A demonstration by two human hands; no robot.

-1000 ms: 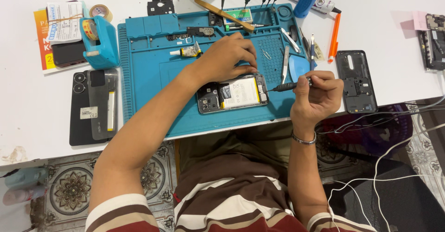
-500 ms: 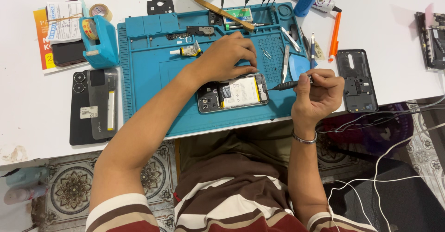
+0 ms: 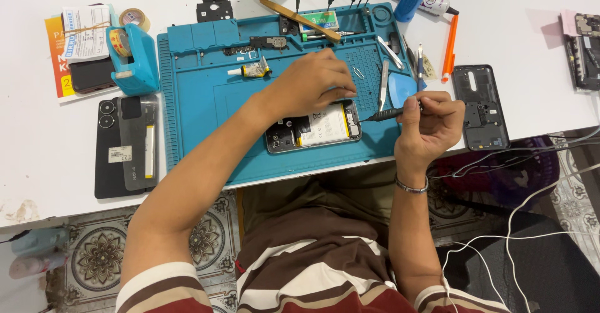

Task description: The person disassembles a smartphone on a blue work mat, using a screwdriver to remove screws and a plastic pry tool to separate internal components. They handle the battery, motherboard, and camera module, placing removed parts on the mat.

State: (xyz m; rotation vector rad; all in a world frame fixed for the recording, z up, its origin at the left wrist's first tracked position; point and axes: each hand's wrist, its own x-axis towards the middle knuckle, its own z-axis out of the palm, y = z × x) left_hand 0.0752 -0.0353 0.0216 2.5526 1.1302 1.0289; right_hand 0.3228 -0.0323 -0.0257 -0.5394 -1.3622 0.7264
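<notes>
Right hand (image 3: 431, 122): pinching a dark screwdriver (image 3: 389, 113), its tip reaching toward the edge of the opened phone (image 3: 314, 127).
Left hand (image 3: 315, 81): lying curled over the phone's top edge, pressing it onto the blue mat (image 3: 200, 100).
Phone: sitting between both hands, back already off, battery and board showing; the rest is still assembled.
Just right of the right hand: a detached black back cover (image 3: 480, 105) on the bench (image 3: 37, 163).
Beyond the left hand: tweezers (image 3: 383, 85), a blue pick (image 3: 401, 88).

Centre frame: left hand (image 3: 315, 78) rests on opened phone (image 3: 314, 129) on blue mat (image 3: 200, 94); right hand (image 3: 431, 125) holds screwdriver (image 3: 384, 114) at its edge.
</notes>
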